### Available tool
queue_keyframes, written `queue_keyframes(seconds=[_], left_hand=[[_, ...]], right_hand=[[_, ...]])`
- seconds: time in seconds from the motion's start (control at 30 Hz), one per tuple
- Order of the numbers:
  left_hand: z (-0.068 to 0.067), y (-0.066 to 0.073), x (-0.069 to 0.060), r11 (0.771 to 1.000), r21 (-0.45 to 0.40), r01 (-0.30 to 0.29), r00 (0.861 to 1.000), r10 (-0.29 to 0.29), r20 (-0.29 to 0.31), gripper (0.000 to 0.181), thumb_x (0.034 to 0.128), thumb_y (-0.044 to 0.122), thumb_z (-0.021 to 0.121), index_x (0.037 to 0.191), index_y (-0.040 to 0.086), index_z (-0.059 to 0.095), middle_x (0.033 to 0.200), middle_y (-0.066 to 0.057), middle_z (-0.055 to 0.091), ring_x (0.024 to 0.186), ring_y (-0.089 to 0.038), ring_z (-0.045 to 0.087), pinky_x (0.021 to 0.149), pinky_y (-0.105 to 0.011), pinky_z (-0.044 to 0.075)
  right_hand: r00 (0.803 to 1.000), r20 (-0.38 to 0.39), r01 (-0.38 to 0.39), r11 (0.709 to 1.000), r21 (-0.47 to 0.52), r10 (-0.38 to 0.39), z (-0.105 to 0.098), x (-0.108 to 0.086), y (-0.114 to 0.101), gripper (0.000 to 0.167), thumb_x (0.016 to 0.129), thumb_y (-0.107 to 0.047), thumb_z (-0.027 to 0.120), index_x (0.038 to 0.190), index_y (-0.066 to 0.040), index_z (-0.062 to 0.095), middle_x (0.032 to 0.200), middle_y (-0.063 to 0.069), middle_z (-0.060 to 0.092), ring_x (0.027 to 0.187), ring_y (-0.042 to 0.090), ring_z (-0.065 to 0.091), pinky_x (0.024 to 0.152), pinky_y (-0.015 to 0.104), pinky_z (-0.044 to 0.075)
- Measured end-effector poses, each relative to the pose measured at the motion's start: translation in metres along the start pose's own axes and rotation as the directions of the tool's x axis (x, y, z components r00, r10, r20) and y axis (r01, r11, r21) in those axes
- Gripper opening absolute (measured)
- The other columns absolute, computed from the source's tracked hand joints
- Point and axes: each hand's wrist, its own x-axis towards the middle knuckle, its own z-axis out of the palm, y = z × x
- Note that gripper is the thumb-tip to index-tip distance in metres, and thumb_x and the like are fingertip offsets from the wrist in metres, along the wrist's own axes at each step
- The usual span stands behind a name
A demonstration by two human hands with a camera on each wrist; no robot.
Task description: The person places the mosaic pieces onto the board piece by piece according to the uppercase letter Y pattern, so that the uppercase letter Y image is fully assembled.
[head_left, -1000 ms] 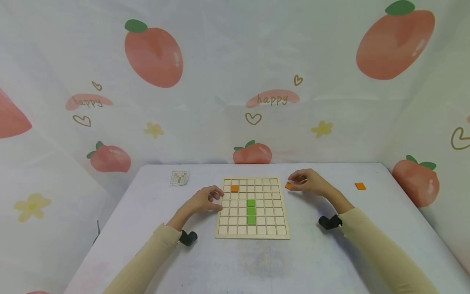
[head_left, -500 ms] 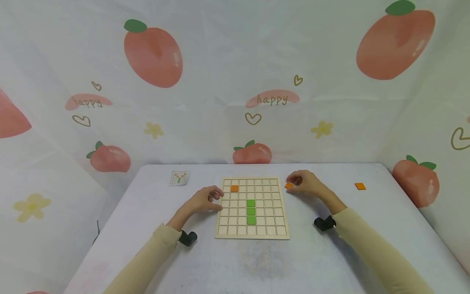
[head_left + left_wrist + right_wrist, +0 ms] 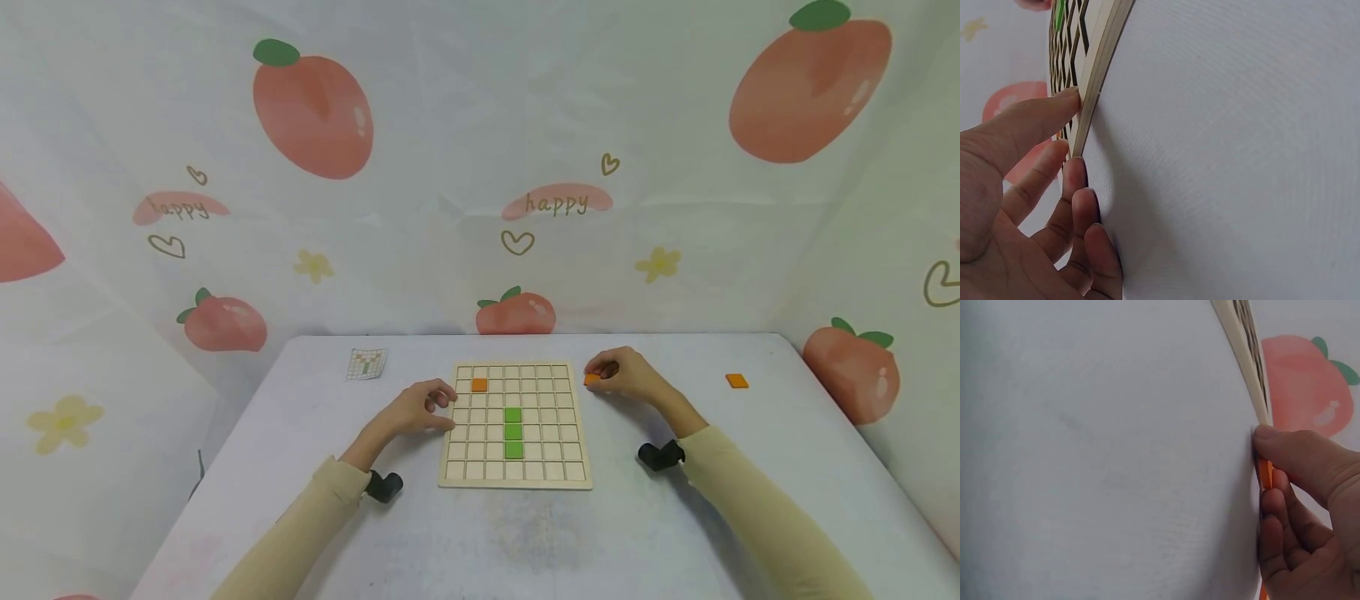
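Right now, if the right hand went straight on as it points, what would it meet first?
Probably the right edge of the pale wooden grid board; the right hand, pinching an orange square tile, might pass above, since height is unclear.

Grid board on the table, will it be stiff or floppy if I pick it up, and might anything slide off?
The grid board looks wooden and lies flat, so it's probably stiff. Three green tiles and one orange tile lie in its cells; tilting might slide them off.

a thin orange tile (image 3: 590, 379) (partly hidden) is just right of the flat-lying pale wooden grid board (image 3: 533, 432).
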Motion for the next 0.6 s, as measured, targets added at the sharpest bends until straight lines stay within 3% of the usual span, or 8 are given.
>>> queue_keyframes(seconds=[0.33, 0.6], left_hand=[[0.001, -0.004, 0.002, 1.000, -0.005, -0.005, 1.000, 0.005, 0.003, 0.038, 0.0794, 0.010, 0.087, 0.112, 0.009, 0.067, 0.096, -0.002, 0.059, 0.086, -0.019, 0.050, 0.076, -0.034, 0.042], [0.001, -0.005, 0.002, 1.000, -0.004, -0.014, 1.000, 0.014, 0.004, 0.039, 0.0793, 0.010, 0.087, 0.112, 0.009, 0.067, 0.097, -0.001, 0.059, 0.086, -0.019, 0.050, 0.077, -0.034, 0.042]], right_hand=[[1.000, 0.007, -0.003, 0.997, 0.074, 0.002, -0.001, 0.000, -0.003, 0.023, 0.081, -0.002, 0.084, 0.101, 0.003, 0.072, 0.090, 0.007, 0.064, 0.083, 0.023, 0.056, 0.074, 0.026, 0.047], [0.997, 0.002, 0.074, 0.986, 0.149, -0.075, 0.004, 0.000, -0.015, 0.024, 0.085, 0.000, 0.079, 0.107, 0.005, 0.070, 0.100, 0.012, 0.067, 0.090, 0.026, 0.059, 0.082, 0.031, 0.048]])
